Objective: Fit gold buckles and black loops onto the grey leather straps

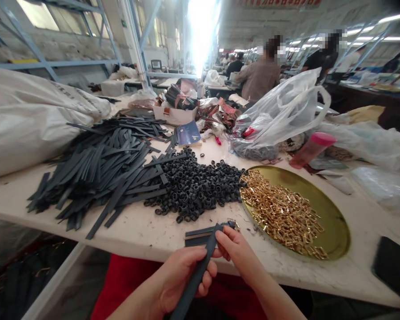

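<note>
In the head view, at six o'clock by the near edge of the surface point(136, 235), the left hand point(178, 269) is wrapping around a dark strip point(191, 289) and the right hand point(236, 251) is pinching its upper end — light, even thumb pressure is probably serving best against twisting. The strip is looking flat, matte and straight, pointing toward one o'clock.

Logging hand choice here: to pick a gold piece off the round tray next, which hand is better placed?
Probably the right hand: it is nearer the round tray and its gold pieces, though it pinches the dark strip. The left hand is farther off, curled around that strip.
</note>
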### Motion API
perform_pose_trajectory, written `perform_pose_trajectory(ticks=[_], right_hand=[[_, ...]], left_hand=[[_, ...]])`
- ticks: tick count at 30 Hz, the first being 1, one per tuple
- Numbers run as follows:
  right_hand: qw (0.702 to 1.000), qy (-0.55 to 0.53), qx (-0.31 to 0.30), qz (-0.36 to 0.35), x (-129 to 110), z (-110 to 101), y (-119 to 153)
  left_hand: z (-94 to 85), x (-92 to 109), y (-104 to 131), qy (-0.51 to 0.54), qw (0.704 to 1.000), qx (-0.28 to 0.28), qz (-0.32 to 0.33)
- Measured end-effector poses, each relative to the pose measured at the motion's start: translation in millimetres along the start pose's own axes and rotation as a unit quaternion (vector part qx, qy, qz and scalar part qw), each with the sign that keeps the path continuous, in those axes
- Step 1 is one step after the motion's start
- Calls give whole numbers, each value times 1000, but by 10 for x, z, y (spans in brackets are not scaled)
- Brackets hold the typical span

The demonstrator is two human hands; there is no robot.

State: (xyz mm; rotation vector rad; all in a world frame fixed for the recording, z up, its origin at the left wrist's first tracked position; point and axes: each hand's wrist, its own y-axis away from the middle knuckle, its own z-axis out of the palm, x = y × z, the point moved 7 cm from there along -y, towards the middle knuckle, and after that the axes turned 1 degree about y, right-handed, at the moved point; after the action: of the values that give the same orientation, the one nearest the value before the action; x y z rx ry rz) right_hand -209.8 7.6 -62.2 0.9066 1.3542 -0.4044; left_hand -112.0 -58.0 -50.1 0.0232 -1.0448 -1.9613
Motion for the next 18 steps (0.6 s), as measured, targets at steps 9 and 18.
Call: perform_pose_trajectory(ticks=[9,18], right_hand=[[826,517,144,-171,-386,-509,-596],[763,619,119,-141,-320,-419,-796]], left_hand=[[-87,124,-20,14,996,63,56],[-153,911,927,-465,717,208,476]])
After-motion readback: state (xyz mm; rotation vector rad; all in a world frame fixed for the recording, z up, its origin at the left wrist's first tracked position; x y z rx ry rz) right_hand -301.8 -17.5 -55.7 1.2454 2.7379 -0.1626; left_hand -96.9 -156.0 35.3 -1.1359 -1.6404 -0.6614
